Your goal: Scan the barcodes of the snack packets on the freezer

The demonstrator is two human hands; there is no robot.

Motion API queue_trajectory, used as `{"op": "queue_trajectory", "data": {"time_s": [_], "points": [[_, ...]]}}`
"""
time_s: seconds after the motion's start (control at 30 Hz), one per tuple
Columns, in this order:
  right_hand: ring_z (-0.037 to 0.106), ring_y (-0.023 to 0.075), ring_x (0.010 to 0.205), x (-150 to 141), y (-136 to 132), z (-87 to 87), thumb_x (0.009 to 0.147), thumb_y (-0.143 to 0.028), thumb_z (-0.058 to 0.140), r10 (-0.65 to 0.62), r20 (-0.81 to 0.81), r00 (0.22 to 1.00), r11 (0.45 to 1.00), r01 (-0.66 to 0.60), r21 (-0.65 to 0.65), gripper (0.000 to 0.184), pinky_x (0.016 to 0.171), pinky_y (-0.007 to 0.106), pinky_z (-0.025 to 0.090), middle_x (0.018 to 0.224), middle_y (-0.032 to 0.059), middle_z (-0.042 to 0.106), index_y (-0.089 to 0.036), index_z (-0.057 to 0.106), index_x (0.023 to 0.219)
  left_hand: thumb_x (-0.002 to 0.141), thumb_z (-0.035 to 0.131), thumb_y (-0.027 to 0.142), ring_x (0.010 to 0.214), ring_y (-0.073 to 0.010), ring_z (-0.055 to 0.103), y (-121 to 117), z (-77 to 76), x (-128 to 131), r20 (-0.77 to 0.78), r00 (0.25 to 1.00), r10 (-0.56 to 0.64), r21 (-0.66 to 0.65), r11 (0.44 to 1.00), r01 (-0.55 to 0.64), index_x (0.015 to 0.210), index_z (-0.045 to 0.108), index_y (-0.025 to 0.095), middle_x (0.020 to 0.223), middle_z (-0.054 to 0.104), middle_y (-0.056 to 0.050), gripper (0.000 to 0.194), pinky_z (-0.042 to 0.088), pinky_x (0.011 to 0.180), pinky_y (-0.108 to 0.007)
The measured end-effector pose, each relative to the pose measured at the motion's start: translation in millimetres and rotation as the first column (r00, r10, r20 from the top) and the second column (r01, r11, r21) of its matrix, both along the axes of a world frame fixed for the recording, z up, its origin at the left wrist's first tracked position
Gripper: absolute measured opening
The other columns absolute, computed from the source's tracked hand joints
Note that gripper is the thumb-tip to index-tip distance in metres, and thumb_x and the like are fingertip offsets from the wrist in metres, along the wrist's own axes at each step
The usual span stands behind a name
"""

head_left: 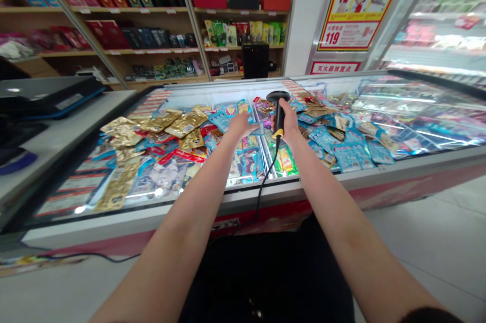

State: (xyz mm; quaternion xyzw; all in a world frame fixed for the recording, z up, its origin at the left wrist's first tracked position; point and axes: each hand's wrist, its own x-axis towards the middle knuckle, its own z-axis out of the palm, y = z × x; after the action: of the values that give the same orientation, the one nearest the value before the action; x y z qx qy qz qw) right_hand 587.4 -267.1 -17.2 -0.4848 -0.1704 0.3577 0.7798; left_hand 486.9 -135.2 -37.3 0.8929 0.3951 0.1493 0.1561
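Note:
My right hand (pixel 290 119) is wrapped round the handle of a black and yellow barcode scanner (pixel 280 116), whose head points away from me. A dark cord (pixel 266 178) hangs from its base and runs down over the freezer's front edge. To the left, my left hand (pixel 240 123) is closed on a light-blue snack packet (pixel 257 129), partly hidden by the fingers. Gold packets (pixel 189 123) are heaped left of this hand on the freezer's glass top. More blue packets (pixel 347 148) lie spread to the right of the scanner.
Beneath the packets is a glass-topped chest freezer (pixel 125 216) with bright goods inside. A counter (pixel 23 161) carrying a flat dark device (pixel 56 97) stands at the left. Shelves (pixel 152 52) of boxes and bottles line the back. A lit display case (pixel 444 24) is at the right.

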Motion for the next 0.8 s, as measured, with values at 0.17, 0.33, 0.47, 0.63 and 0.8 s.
{"op": "queue_trajectory", "data": {"time_s": [0.17,0.33,0.47,0.63,0.8], "points": [[0.049,0.0113,0.035,1.9,-0.8,-0.4,0.099,-0.052,0.051,0.058,0.005,0.998,0.998,-0.058,-0.025,0.035,0.034,0.023,0.037,0.049,-0.0046,0.054,-0.022,0.058,0.082,0.06,0.084,0.016,0.102,-0.0269,0.068,5.6,-1.5,-12.6,0.222,0.974,0.043,-0.224,0.974,0.008,0.114,0.064,0.017,0.105,0.072,-0.009,0.058,0.051,0.087,-0.031],[0.049,0.0117,0.036,1.3,-5.4,2.1,0.095,-0.06,0.057,0.203,0.035,0.979,0.978,-0.201,-0.055,0.042,0.032,0.022,0.037,0.05,-0.0027,0.057,-0.02,0.061,0.086,0.059,0.081,0.01,0.075,-0.0188,0.065,21.9,-8.1,-16.8,0.525,0.819,0.23,-0.428,0.904,0.021,0.101,0.062,0.019,0.079,0.066,0.0,0.047,0.05,0.071,-0.029],[0.051,0.0121,0.036,1.1,-8.3,2.5,0.097,-0.055,0.056,0.33,0.074,0.941,0.941,-0.322,-0.101,0.039,0.031,0.022,0.039,0.052,-0.0004,0.06,-0.018,0.062,0.09,0.056,0.085,0.017,0.066,-0.0139,0.06,31.5,-4.7,-18.3,0.663,0.662,0.35,-0.484,0.875,0.022,0.077,0.055,0.019,0.069,0.061,0.004,0.037,0.048,0.065,-0.025],[0.052,0.013,0.035,0.8,-9.0,-0.4,0.094,-0.058,0.061,0.396,0.12,0.91,0.915,-0.381,-0.131,0.04,0.03,0.023,0.04,0.053,0.0013,0.063,-0.017,0.062,0.09,0.061,0.086,0.027,0.061,-0.0107,0.054,33.7,3.6,-20.5,0.766,0.533,0.36,-0.46,0.886,0.063,0.066,0.058,0.019,0.059,0.057,0.005,0.03,0.044,0.06,-0.022],[0.051,0.0133,0.033,-0.1,-10.6,-1.1,0.091,-0.061,0.063,0.412,0.144,0.9,0.908,-0.392,-0.146,0.045,0.028,0.022,0.038,0.052,0.0022,0.063,-0.017,0.063,0.087,0.066,0.081,0.026,0.065,-0.0133,0.061,33.7,5.0,-20.6,0.804,0.46,0.377,-0.463,0.882,0.086,0.068,0.062,0.018,0.061,0.062,0.003,0.02,0.046,0.062,-0.023]]}}
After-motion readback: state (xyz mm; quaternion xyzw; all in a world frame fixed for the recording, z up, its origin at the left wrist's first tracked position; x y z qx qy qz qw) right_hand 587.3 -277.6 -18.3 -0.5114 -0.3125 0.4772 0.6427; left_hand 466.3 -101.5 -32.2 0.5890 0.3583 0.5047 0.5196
